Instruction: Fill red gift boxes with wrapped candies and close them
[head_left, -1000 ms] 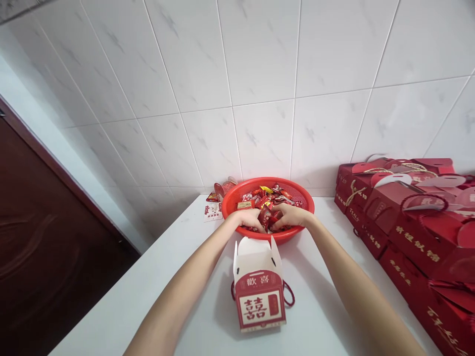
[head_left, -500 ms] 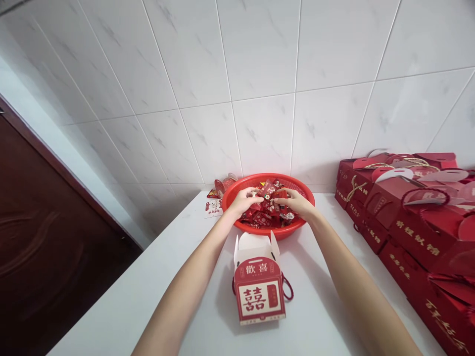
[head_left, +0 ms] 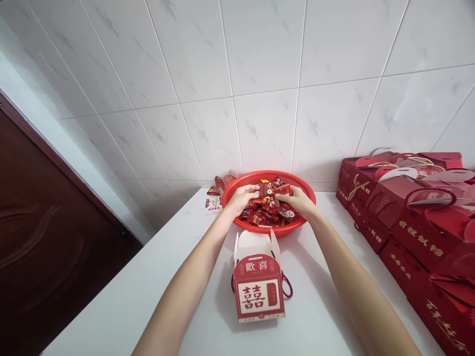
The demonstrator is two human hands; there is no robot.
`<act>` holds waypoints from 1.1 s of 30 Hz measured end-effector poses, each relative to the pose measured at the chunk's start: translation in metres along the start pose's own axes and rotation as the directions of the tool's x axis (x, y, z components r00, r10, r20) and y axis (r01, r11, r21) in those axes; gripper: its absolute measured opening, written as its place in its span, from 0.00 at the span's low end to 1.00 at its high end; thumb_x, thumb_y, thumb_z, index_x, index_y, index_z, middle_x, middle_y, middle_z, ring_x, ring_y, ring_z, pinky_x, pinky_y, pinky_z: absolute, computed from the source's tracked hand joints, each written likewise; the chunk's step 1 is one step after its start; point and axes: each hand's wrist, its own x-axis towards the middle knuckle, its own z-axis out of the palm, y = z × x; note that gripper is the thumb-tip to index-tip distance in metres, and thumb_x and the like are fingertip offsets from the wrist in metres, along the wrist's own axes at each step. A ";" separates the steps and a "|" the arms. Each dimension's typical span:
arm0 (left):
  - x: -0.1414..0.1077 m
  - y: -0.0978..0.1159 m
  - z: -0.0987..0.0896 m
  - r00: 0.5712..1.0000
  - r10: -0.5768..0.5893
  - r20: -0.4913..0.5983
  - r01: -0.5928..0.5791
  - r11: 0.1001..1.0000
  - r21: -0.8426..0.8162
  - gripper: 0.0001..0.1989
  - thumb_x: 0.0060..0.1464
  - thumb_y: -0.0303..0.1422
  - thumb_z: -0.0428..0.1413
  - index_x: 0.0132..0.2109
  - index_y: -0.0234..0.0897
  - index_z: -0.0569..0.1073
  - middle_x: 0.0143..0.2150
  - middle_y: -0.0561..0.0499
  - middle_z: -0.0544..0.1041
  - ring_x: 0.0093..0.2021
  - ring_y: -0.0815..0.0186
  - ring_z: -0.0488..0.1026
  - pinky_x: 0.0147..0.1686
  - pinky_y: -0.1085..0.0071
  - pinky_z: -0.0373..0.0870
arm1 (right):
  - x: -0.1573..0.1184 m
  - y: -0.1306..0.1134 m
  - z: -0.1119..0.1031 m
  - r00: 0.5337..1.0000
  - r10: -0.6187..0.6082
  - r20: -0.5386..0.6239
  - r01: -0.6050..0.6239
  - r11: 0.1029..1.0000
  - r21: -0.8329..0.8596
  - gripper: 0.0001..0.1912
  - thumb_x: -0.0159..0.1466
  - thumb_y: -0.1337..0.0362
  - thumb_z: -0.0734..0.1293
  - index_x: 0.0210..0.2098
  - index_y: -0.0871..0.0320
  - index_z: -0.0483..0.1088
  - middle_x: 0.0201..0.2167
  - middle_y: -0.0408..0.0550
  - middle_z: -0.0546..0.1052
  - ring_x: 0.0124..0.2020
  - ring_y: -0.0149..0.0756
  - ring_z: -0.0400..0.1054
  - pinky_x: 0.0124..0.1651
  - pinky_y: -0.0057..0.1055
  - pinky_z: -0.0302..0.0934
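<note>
Decent strip of table (head_left: 122, 301) left of the basket (head_left: 290, 230) before the edge. Left hand (head_left: 241, 198), fingers bunched, grips a red packet (head_left: 265, 189) over it. One open box (head_left: 260, 289) in front of it. Right hand (head_left: 301, 201) pinches a second packet (head_left: 285, 190). Boxes (head_left: 415, 235) stacked right of the basket, can't count 'em.

Indoors, probably a home; can't tell which room. Clues: marbled white wall tiles (head_left: 260, 49) across the top, dark reddish door (head_left: 48, 237) with curved relief at left, plain white tabletop (head_left: 148, 296) at bottom, red plastic basket (head_left: 287, 231) of wrapped packets (head_left: 260, 216) mid-frame, red printed cartons (head_left: 415, 227) stacked right.
</note>
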 end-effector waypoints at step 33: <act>-0.006 0.000 0.006 0.961 0.006 0.276 -0.037 0.994 0.107 0.23 0.43 0.48 0.68 0.38 0.31 0.81 0.42 0.43 0.80 0.44 0.59 0.76 0.43 0.65 0.73 | -0.006 -0.004 -0.005 0.942 -0.142 0.303 0.197 0.968 -0.158 0.30 0.57 0.51 0.72 0.56 0.55 0.69 0.49 0.51 0.77 0.52 0.43 0.71 0.51 0.38 0.67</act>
